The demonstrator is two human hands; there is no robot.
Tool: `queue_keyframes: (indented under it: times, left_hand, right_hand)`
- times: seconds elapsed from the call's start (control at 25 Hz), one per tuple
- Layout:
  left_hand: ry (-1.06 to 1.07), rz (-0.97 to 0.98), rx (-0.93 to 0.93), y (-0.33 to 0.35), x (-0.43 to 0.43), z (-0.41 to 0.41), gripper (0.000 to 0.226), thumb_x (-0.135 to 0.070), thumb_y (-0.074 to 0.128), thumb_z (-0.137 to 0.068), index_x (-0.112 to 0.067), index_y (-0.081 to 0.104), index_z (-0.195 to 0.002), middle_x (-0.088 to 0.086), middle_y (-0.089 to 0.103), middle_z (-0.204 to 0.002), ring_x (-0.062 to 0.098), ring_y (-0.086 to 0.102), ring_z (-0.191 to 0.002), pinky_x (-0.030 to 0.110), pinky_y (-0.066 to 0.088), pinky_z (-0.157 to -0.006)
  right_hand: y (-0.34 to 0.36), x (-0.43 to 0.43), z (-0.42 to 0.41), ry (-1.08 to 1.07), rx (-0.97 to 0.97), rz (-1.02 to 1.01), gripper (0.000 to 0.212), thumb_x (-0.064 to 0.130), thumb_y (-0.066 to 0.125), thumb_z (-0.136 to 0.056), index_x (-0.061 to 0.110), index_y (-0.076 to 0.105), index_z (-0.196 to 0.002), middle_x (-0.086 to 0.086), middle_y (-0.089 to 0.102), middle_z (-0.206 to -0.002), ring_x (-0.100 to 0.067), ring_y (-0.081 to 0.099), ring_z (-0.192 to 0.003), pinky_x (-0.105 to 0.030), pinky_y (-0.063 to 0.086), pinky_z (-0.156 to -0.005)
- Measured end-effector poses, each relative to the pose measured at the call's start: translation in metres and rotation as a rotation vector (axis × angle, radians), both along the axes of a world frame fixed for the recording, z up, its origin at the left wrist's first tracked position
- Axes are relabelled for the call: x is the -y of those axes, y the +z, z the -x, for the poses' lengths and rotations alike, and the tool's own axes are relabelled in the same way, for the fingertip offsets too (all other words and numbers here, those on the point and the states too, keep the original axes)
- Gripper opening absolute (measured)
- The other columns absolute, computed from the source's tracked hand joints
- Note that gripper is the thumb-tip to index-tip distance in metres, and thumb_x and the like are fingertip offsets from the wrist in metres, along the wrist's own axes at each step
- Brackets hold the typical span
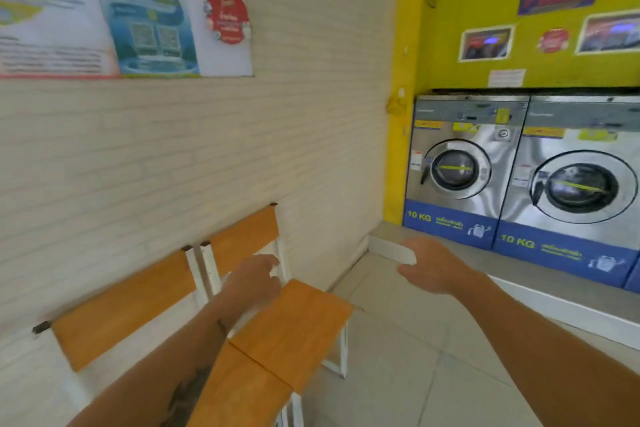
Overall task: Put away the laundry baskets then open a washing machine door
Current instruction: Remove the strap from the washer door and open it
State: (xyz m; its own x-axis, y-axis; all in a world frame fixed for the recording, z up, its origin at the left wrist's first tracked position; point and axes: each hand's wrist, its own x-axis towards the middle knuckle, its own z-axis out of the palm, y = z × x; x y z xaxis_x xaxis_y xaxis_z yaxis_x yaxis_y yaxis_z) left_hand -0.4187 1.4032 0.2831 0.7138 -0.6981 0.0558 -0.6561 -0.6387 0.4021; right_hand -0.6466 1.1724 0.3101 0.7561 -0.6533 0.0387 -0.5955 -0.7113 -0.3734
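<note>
Both hands reach forward with nothing in them. The left hand [254, 279] hangs loosely curled, its grip holding nothing, over the wooden chairs [291, 326] by the brick wall [207, 149]. The right hand [434, 267] is spread open, its grip bare. Beyond it stand two washing machines [464, 170], doors [457, 168] closed, drum contents unclear. No laundry baskets in view.

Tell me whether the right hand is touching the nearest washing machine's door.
Apart. The head view shows the right hand open in mid-air over the floor, with tiled floor and the raised step lying between it and the washing machine door, which is shut.
</note>
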Motion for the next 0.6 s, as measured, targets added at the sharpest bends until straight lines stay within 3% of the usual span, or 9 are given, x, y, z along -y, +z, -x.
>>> queue_keyframes:
  times: [0.24,0.4,0.56,0.6]
  left_hand:
    - [-0.148,0.026,-0.083,0.021,0.173,0.039,0.041,-0.022,0.047,-0.093,-0.024,0.052,-0.133,-0.002,0.053,-0.139,0.019,0.054,-0.122,0.027,0.045,-0.1]
    - [-0.25,0.052,-0.102,0.022,0.287,0.03,0.041,-0.024,0.05,-0.09,-0.026,0.054,-0.131,-0.003,0.055,-0.136,0.02,0.055,-0.12,0.035,0.044,-0.105]
    - [-0.331,0.132,-0.114,0.014,0.405,0.005,0.04,-0.021,0.054,-0.088,-0.023,0.059,-0.128,0.001,0.056,-0.137,0.02,0.056,-0.121,0.032,0.042,-0.108]
    - [-0.366,0.115,-0.102,0.013,0.438,-0.003,0.04,-0.02,0.054,-0.089,-0.022,0.059,-0.129,0.002,0.055,-0.138,0.021,0.054,-0.123,0.031,0.041,-0.108]
  right_hand:
    - [0.032,0.136,0.065,-0.173,0.039,0.033,0.067,0.036,0.057,-0.09,0.014,0.033,-0.149,-0.009,0.031,-0.157,-0.026,0.028,-0.144,-0.035,0.025,-0.114]
    - [0.029,0.219,0.078,-0.289,0.042,0.008,0.065,0.036,0.057,-0.089,0.018,0.036,-0.148,-0.006,0.035,-0.153,-0.026,0.031,-0.142,-0.037,0.028,-0.113]
    - [0.026,0.308,0.064,-0.385,0.035,0.022,0.042,0.041,0.056,-0.077,0.023,0.058,-0.115,-0.006,0.054,-0.126,-0.031,0.051,-0.123,-0.042,0.044,-0.099]
    - [0.025,0.332,0.059,-0.428,0.035,0.025,0.04,0.036,0.057,-0.078,0.019,0.06,-0.114,-0.007,0.056,-0.123,-0.032,0.053,-0.119,-0.042,0.046,-0.097]
